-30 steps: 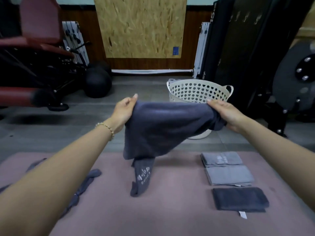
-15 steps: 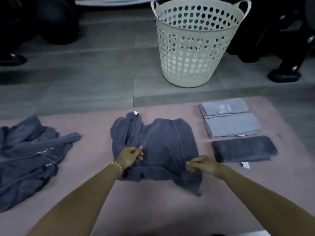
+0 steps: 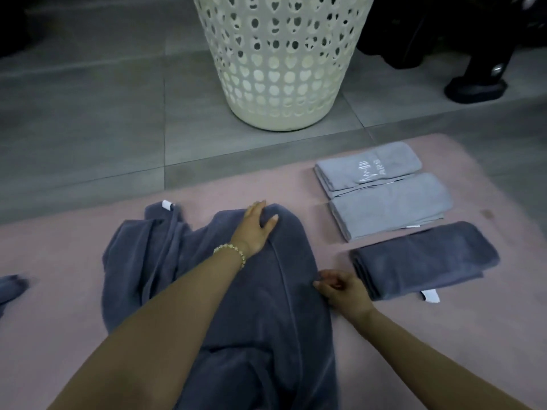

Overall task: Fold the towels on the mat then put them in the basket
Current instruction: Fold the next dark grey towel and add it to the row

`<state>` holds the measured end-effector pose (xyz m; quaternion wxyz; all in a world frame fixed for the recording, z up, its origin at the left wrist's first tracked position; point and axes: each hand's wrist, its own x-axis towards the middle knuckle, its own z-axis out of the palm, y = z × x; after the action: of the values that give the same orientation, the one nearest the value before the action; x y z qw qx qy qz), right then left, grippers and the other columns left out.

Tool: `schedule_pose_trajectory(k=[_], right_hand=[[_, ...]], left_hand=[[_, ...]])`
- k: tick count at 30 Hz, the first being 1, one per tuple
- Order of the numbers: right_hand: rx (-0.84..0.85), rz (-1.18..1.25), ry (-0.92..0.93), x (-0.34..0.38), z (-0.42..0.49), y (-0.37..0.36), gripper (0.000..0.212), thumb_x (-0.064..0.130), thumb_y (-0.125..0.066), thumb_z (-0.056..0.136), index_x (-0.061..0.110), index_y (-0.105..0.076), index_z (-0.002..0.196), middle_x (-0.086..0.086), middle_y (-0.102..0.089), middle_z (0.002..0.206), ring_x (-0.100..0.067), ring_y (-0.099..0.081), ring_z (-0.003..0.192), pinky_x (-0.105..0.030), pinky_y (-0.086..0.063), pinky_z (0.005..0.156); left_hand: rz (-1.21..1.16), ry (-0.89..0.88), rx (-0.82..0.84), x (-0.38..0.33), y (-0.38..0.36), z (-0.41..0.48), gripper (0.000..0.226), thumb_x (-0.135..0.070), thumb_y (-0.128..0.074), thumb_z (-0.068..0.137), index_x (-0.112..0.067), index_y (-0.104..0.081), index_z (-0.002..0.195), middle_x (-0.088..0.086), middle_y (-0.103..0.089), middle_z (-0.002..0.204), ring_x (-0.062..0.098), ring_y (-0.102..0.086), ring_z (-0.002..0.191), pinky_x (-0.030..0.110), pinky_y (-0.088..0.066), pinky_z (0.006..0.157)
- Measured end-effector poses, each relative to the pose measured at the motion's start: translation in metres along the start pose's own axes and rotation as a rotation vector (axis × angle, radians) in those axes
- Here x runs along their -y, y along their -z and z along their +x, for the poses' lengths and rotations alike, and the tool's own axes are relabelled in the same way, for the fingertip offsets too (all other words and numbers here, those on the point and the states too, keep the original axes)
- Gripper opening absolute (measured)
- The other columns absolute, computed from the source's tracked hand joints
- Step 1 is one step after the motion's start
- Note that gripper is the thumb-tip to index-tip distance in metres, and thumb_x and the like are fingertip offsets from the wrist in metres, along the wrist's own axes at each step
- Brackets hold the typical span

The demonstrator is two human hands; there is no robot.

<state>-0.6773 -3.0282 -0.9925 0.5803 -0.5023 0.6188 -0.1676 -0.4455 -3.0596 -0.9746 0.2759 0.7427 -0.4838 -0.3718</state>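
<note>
A dark blue-grey towel [image 3: 266, 306] lies rumpled on the pink mat [image 3: 384, 350] in front of me. My left hand [image 3: 256, 229] presses flat on the towel's far edge, fingers spread. My right hand [image 3: 340, 288] pinches the towel's right edge. To the right lie three folded towels: two light grey ones [image 3: 367, 167] [image 3: 390, 205] and a dark one [image 3: 423, 258]. The cream perforated basket [image 3: 278, 60] stands on the floor beyond the mat; its rim is out of view.
A corner of another dark towel [image 3: 10, 287] shows at the mat's left edge. Grey floor tiles [image 3: 88, 113] lie beyond the mat. Black equipment feet [image 3: 473, 90] stand at the top right, beside the basket.
The towel went from held up in the air to lying on the mat. My left hand has slid to its far edge; my right hand has moved to its right edge.
</note>
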Motion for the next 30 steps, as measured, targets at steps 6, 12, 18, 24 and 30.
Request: schedule_pose_trajectory(k=[6, 12, 18, 24, 30], right_hand=[[0.113, 0.145, -0.047, 0.016, 0.004, 0.007, 0.016, 0.000, -0.069, 0.082, 0.004, -0.060, 0.094, -0.003, -0.058, 0.074, 0.001, -0.058, 0.058, -0.007, -0.045, 0.055], [0.262, 0.300, 0.002, 0.057, 0.011, 0.021, 0.077, 0.029, -0.083, 0.066, 0.020, -0.045, 0.133, 0.002, -0.056, 0.129, -0.013, -0.054, 0.117, -0.024, -0.049, 0.093], [0.625, 0.190, -0.115, 0.080, -0.019, 0.060, 0.023, 0.011, -0.066, 0.085, 0.014, -0.067, 0.107, 0.001, -0.071, 0.109, -0.011, -0.067, 0.102, -0.019, -0.052, 0.084], [0.636, 0.215, -0.124, 0.053, -0.054, 0.109, 0.067, 0.032, -0.088, 0.056, 0.015, -0.064, 0.116, -0.001, -0.068, 0.117, -0.016, -0.063, 0.110, -0.022, -0.050, 0.087], [0.548, 0.259, -0.155, 0.035, -0.070, 0.204, 0.062, 0.033, -0.093, 0.047, 0.007, -0.074, 0.100, -0.016, -0.069, 0.110, -0.025, -0.067, 0.099, -0.028, -0.055, 0.079]], left_hand=[[0.077, -0.047, -0.034, -0.002, -0.009, 0.044, 0.030, -0.029, -0.059, 0.092, -0.001, -0.064, 0.082, 0.007, -0.059, 0.075, 0.017, -0.052, 0.071, 0.033, -0.045, 0.073], [-0.180, -0.177, 0.300, -0.085, 0.023, 0.028, 0.013, -0.017, -0.053, 0.095, -0.010, -0.063, 0.089, -0.012, -0.044, 0.043, 0.002, -0.039, 0.035, 0.014, -0.036, 0.038], [-0.331, -0.210, 0.405, -0.148, 0.053, 0.019, 0.015, -0.023, -0.045, 0.099, -0.022, -0.060, 0.097, -0.003, -0.037, 0.060, 0.003, -0.032, 0.041, 0.012, -0.032, 0.042], [-0.477, -0.219, 0.087, -0.173, 0.032, 0.051, 0.018, -0.018, -0.043, 0.100, -0.015, -0.058, 0.091, -0.010, -0.043, 0.048, 0.000, -0.033, 0.038, 0.014, -0.032, 0.041], [-0.442, -0.210, -0.138, -0.194, -0.034, 0.077, 0.024, -0.015, -0.043, 0.100, -0.022, -0.052, 0.079, 0.001, -0.042, 0.059, -0.002, -0.040, 0.035, 0.012, -0.037, 0.044]])
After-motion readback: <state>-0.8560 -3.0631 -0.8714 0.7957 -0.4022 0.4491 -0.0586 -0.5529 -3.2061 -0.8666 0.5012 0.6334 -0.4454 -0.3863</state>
